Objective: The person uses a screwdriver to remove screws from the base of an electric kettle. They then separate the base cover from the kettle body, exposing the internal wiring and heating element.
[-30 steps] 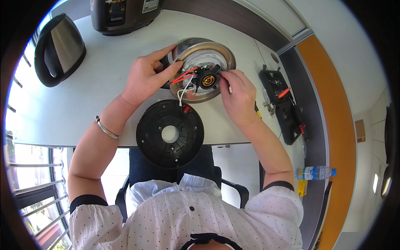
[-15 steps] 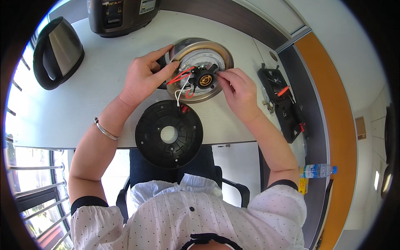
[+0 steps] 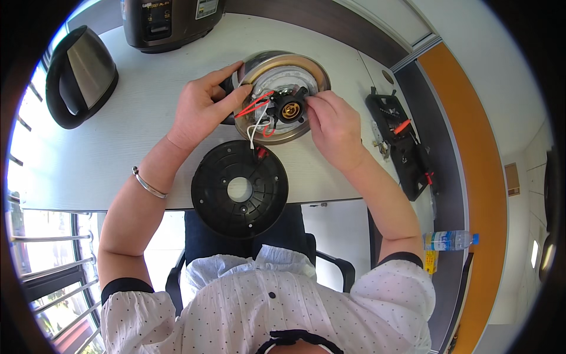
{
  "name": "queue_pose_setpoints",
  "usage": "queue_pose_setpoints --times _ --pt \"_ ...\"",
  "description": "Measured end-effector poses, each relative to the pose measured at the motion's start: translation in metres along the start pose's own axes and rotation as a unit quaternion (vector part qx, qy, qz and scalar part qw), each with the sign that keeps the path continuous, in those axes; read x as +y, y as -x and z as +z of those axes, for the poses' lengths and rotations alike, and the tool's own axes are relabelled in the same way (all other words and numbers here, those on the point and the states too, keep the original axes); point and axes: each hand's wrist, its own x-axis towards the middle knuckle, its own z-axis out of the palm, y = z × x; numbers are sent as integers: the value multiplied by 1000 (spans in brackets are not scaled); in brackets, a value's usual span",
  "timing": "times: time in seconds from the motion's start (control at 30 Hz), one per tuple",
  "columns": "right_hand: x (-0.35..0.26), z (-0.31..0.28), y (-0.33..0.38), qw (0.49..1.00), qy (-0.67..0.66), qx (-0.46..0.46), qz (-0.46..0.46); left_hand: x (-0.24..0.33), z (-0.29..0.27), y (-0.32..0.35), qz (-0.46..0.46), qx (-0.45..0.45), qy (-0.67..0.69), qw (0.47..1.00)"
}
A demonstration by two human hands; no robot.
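An electric kettle body [image 3: 321, 74] lies with its opened underside toward me, its metal rim round a pale inner plate. My left hand [image 3: 203, 106] steadies it at the left, thumb and fingers closed over the rim. At the kettle's middle sits a black round connector [image 3: 290, 110] with a brass-coloured centre. The fingertips of my right hand [image 3: 334, 124] pinch the connector's right edge. Red wires [image 3: 254, 104] and white wires [image 3: 255, 127] run from it. Below, a black round base cover [image 3: 239, 215] with a central hole overhangs the table's front edge; the white wires reach it.
A second kettle [image 3: 88, 76] stands at the left. A dark appliance [image 3: 171, 26] is at the back. To the right lies an open black tool case [image 3: 407, 147] with an orange-handled tool. A water bottle [image 3: 451, 241] lies beyond the table's right side.
My right hand has shifted slightly left and up, still at the connector. The connector has moved very slightly. My left hand keeps its hold on the kettle.
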Motion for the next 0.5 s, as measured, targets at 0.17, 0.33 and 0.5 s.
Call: queue_pose_setpoints --times 0.17,0.33,0.5 --pt "8 -3 0 998 9 -34 -56 4 0 2 -2 -4 -7 1000" --pt "20 -12 -3 987 13 -82 -136 5 1 3 9 -13 -12 1000" --pt "26 -11 -5 989 16 -63 -134 -2 2 0 11 16 8 1000"
